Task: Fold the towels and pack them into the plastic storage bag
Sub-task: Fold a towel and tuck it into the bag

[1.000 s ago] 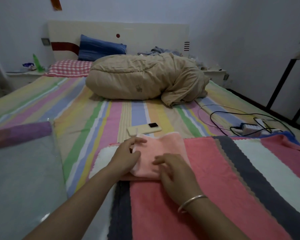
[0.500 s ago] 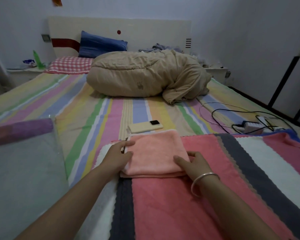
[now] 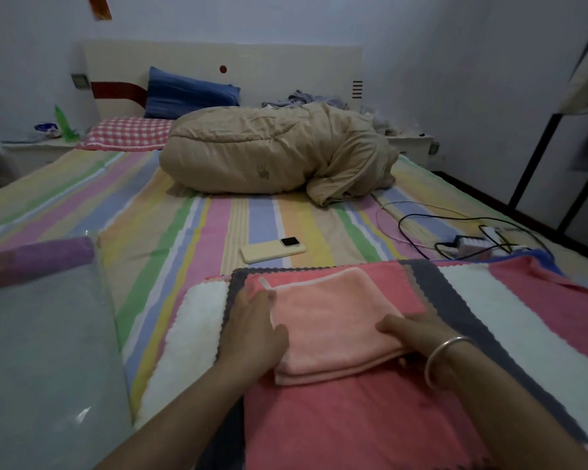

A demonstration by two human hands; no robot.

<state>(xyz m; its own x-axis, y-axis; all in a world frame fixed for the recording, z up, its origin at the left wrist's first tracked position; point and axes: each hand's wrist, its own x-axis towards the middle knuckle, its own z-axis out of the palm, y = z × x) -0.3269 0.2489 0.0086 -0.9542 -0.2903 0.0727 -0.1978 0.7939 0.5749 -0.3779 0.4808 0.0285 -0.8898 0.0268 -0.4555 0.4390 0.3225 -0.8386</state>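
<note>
Far left: clear plastic storage bag (image 3: 45,361) lying flat on the striped bedsheet (image 3: 190,228), purple strip along its top edge, well apart from the towels. Next, left hand (image 3: 252,337) flat against the left edge of the folded pink towel (image 3: 333,320), fingers straight and close together, thumb laid over the towel's near left corner. Under it all, wide striped towel (image 3: 370,422) spread out, pink, grey and white bands. Beyond the folded towel, pale yellow phone (image 3: 273,251) face down on the sheet. Right hand (image 3: 418,337), silver bangle (image 3: 445,359) at the wrist, gripping the towel's right near corner, thumb on top, fingers seemingly tucked beneath, hidden. Further back, rolled tan quilt (image 3: 272,154); far right, tangled cables (image 3: 462,232).
</note>
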